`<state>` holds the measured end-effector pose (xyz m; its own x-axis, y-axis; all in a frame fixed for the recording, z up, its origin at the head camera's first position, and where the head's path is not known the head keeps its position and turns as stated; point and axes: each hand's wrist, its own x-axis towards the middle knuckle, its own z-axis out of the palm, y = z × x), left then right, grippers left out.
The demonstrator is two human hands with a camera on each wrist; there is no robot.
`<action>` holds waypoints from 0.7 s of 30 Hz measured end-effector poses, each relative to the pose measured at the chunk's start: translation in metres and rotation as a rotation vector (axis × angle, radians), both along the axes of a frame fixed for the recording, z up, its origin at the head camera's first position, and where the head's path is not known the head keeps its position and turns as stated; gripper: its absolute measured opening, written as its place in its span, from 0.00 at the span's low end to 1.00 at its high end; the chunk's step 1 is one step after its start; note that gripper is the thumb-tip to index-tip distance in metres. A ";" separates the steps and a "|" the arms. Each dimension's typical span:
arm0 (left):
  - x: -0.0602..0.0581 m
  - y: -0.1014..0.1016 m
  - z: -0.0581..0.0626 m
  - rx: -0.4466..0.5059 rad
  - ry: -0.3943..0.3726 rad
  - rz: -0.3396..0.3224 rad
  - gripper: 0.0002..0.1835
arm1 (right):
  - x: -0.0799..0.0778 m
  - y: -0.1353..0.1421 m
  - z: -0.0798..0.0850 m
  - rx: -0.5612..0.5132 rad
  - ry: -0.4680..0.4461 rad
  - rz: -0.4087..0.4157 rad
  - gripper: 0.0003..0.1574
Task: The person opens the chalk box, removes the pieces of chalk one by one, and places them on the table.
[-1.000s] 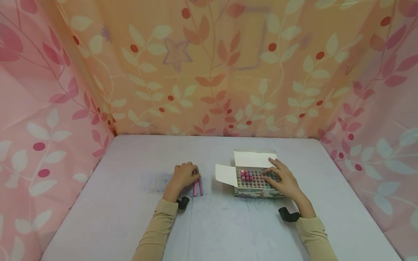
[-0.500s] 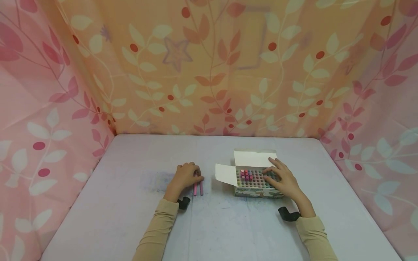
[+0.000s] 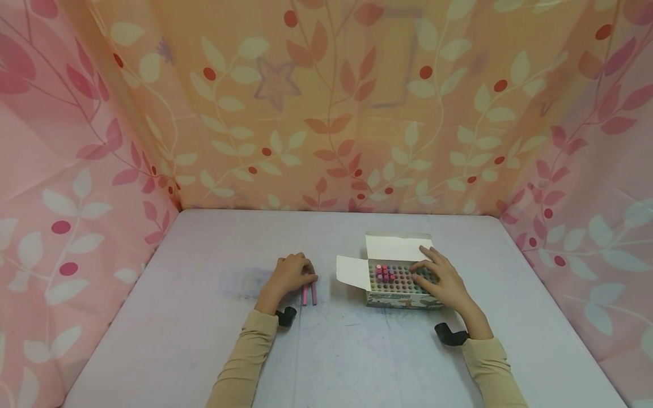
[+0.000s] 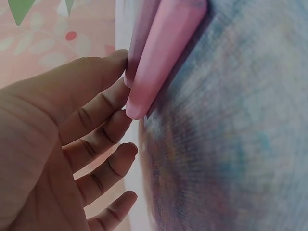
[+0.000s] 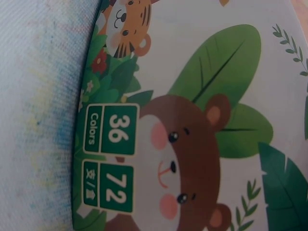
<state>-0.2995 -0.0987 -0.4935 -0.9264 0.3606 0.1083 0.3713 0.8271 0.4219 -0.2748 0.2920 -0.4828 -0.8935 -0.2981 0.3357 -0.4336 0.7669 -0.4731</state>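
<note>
A pink crayon (image 3: 305,296) and a mauve crayon (image 3: 314,294) lie side by side on the table, left of the box. My left hand (image 3: 291,276) has its thumb and index finger at their far ends; in the left wrist view the fingertips pinch the end of the mauve crayon (image 4: 138,48), against the pink crayon (image 4: 168,48). My right hand (image 3: 442,279) rests over the right side of the open crayon box (image 3: 393,301), fingers spread. Its holder has rows of crayon tips, with several pink and purple crayons (image 3: 385,274) standing higher at the left.
The box's white lid (image 3: 398,249) stands up at the back and its side flap (image 3: 353,273) sticks out leftward. Bluish smudges mark the white tablecloth (image 3: 204,340). Flowered curtains (image 3: 326,141) enclose the table at the back and sides.
My left thumb has shifted slightly right over the far ends of the two crayons. The right hand and the box have stayed where they were.
</note>
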 end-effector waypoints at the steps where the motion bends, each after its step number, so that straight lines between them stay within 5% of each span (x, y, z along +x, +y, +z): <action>1: 0.000 0.000 0.000 0.009 -0.006 -0.003 0.07 | 0.000 0.000 0.000 0.000 0.000 -0.001 0.09; 21: -0.002 -0.002 0.002 0.076 -0.027 -0.041 0.06 | 0.001 0.000 -0.001 0.001 0.004 0.002 0.09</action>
<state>-0.3013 -0.1010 -0.4911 -0.9138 0.3904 0.1117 0.3921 0.7767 0.4930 -0.2740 0.2925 -0.4834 -0.8915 -0.3006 0.3391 -0.4374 0.7661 -0.4709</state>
